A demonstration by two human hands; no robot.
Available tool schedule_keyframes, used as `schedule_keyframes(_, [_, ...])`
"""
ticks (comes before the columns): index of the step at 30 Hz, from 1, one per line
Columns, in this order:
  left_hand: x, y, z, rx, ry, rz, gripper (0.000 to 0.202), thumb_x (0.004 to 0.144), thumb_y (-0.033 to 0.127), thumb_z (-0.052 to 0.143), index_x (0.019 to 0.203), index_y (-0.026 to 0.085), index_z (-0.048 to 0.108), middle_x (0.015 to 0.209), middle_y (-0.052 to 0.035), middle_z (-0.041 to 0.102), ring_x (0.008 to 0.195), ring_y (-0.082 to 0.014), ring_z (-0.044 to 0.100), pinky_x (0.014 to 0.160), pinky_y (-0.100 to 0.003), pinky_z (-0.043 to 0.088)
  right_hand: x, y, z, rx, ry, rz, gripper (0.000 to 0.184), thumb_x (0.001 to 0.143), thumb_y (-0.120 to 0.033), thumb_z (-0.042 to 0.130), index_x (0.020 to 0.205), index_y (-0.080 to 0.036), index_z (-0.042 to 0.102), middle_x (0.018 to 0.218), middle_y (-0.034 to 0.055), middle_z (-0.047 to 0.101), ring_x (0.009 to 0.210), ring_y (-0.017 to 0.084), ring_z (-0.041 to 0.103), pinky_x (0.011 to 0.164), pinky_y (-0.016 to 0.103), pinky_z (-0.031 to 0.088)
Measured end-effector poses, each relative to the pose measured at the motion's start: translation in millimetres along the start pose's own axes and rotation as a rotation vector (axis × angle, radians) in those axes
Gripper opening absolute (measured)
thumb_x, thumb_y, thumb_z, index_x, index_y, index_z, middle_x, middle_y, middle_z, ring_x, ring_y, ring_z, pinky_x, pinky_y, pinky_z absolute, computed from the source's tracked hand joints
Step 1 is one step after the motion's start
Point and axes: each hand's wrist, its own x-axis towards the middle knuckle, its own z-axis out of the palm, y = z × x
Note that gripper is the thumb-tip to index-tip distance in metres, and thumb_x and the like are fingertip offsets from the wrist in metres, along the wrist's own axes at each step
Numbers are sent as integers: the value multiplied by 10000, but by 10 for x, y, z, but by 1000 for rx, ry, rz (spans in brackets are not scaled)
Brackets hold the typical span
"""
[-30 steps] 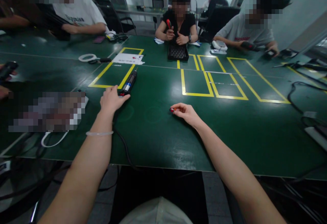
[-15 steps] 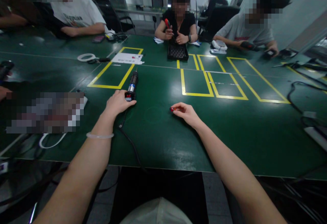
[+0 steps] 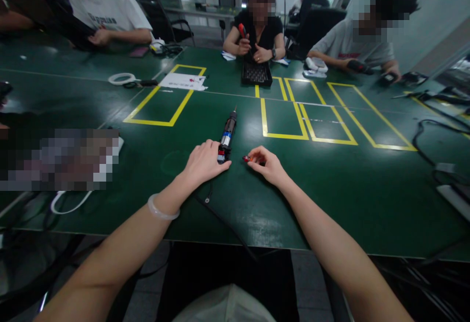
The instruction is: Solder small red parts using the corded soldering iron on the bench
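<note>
My left hand [image 3: 204, 163] rests on the green table [image 3: 330, 190] with its fingers wrapped round the rear end of a corded electric screwdriver [image 3: 227, 133]. The tool lies flat, tip pointing away from me, and its black cable [image 3: 220, 219] trails back over the near table edge. Just to its right, my right hand [image 3: 267, 164] pinches a small red part [image 3: 246, 158] between fingertips, a few centimetres from the screwdriver's rear end.
Yellow tape rectangles [image 3: 282, 116] mark the table ahead. A black tray [image 3: 256, 73] sits before a seated person opposite, who holds a red tool. A paper sheet [image 3: 183, 82] and white tape roll [image 3: 121, 79] lie far left. Cables [image 3: 433, 141] run at right.
My left hand has dragged the screwdriver to the right, from the yellow rectangle's corner to beside my right hand. The right hand has stayed put with the red part.
</note>
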Motion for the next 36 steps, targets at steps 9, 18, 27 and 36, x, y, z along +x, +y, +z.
schedule_keyframes(9, [-114,215,48,-89,29,129,517,820,530,673,1128,125,584,1106,-174,621,986,-333,623,854,-422,465,-34,-102,7,-254,-101,-191,46,868,-206,619,889,-213,578,914,33,587,797,160,571,743,303,479])
schedule_keyframes(18, [-149,281,-39,3,-28,129,543,877,554,607,1176,103,566,1139,-162,607,1006,-316,618,845,-400,467,-37,-66,124,-407,-93,-219,42,875,-168,603,898,-199,586,876,14,543,758,147,539,718,270,434])
schedule_keyframes(27, [-157,305,-44,12,-43,115,579,875,566,606,1214,99,555,1167,-168,601,1021,-323,620,842,-398,475,-38,-57,121,-415,-91,-239,67,915,-200,603,948,-204,660,973,47,604,858,172,603,796,294,482])
schedule_keyframes(36, [-177,359,-44,-8,-41,52,520,895,545,587,1199,124,555,1160,-162,603,1058,-319,609,868,-397,474,-46,-37,105,-401,-83,-257,152,932,-198,586,1003,-202,721,1002,73,660,890,182,641,802,314,527])
